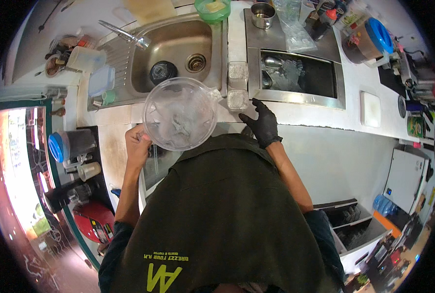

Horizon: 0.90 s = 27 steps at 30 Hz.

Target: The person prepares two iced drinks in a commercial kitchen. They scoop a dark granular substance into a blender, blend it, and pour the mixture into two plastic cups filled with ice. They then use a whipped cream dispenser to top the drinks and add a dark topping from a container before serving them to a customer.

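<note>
My left hand [137,143], bare, grips a clear plastic pitcher [180,113] by its handle side. The pitcher is held up between the camera and the front edge of the sink [173,36]. My right hand [263,124] wears a black glove, holds nothing and has its fingers spread at the counter's front edge. Just left of its fingertips stand two clear cups [238,100] with pale contents, one behind the other. Behind the right hand lies an ice bin [294,75] set into the counter, with ice and metal scoops inside. A black round item [163,72] rests in the sink.
A chrome faucet [125,34] reaches over the sink. Behind are a green bowl [213,10], a metal mug [263,15] and a blue-lidded jug [367,40]. A white rectangular tray [370,109] lies to the right. Another blue-lidded jug [72,144] stands at the left.
</note>
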Each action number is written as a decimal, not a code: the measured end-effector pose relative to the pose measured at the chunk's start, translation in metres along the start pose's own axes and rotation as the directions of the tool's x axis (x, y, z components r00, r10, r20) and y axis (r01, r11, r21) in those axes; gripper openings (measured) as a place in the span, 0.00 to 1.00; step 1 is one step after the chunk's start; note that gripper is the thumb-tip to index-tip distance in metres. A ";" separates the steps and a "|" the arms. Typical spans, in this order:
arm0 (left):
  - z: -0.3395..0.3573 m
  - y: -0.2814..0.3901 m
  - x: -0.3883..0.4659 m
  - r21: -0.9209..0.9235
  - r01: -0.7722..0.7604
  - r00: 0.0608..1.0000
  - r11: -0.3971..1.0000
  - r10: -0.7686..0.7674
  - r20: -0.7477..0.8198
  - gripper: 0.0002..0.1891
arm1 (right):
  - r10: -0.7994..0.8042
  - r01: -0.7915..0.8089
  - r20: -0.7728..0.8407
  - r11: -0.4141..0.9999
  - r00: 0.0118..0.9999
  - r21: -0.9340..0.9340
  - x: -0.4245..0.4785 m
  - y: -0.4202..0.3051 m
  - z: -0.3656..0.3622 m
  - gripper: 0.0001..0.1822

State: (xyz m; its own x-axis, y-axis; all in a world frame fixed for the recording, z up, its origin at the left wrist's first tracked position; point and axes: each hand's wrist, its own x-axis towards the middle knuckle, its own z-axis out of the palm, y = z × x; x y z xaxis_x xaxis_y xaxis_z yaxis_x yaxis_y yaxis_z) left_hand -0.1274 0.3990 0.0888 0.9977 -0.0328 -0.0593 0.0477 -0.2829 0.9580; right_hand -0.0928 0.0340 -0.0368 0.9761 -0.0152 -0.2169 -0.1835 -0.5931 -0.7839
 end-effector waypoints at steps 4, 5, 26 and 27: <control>-0.012 -0.013 0.012 -0.092 -0.038 0.999 0.995 0.040 0.026 0.35 | 0.086 -0.093 -0.096 0.992 0.992 -0.079 -0.008 0.005 0.023 0.43; -0.017 -0.016 0.011 -0.116 -0.030 0.999 0.993 0.031 0.013 0.35 | 0.098 -0.110 -0.135 0.991 0.986 -0.078 -0.015 0.010 0.029 0.42; -0.093 -0.099 -0.013 -0.358 -0.345 0.738 0.868 0.015 -0.675 0.23 | 0.044 -0.050 0.190 0.998 0.981 0.030 -0.073 -0.089 0.088 0.19; -0.108 -0.101 -0.017 -0.117 -0.266 0.681 0.957 0.100 -0.726 0.22 | 0.036 -0.051 0.189 0.996 0.981 0.075 -0.073 -0.087 0.094 0.19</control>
State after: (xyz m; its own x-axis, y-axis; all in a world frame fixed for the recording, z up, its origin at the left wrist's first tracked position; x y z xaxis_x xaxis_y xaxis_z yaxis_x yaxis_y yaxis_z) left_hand -0.1437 0.5317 0.0236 0.7188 0.6449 0.2595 -0.2140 -0.1500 0.9653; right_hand -0.1591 0.1622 -0.0074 0.9291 0.1158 -0.3513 -0.2415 -0.5294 -0.8132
